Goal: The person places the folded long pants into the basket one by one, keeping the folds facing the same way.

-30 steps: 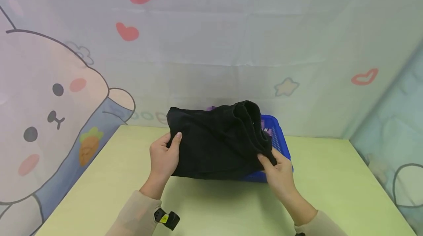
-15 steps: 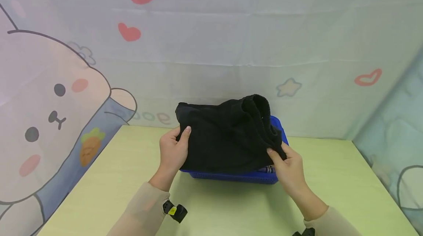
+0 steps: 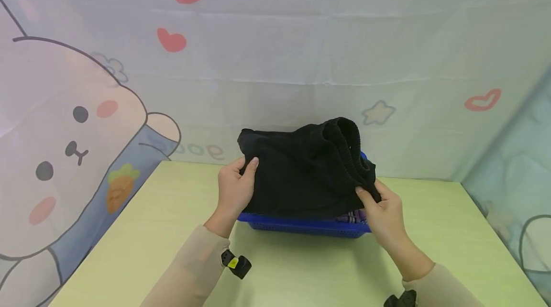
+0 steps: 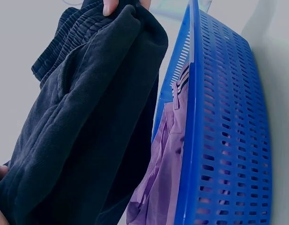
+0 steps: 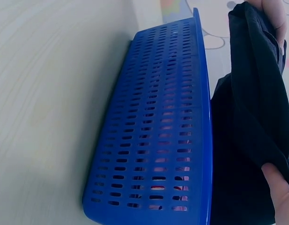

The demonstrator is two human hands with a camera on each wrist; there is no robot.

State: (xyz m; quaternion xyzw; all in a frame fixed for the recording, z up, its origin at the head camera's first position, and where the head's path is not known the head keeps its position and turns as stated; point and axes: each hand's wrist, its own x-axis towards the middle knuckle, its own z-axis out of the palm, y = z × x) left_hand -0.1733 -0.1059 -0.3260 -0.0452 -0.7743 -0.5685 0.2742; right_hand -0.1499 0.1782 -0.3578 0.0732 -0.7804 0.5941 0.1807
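Note:
Folded black pants (image 3: 297,173) with a gathered elastic waistband hang between my two hands in the head view. My left hand (image 3: 234,190) pinches their left edge, thumb on the near side. At the lower right corner, my right hand (image 3: 387,211) grips the cloth near the waistband end. Below and behind the pants is a blue perforated basket (image 3: 305,227), its front wall visible under the cloth. Purple clothing (image 4: 170,136) with dark and white stripes lies inside it, seen in the left wrist view. The pants hide most of the basket's opening.
The basket stands on a pale yellow-green table (image 3: 292,268), close to its back edge. Behind the table hangs a printed backdrop (image 3: 275,58) with hearts and a cartoon animal. A small black device (image 3: 236,264) is strapped at the left wrist.
Both hands have carried the folded pants to the right and farther back, over the basket. More of the basket's front wall now shows beneath them. The grip looks the same.

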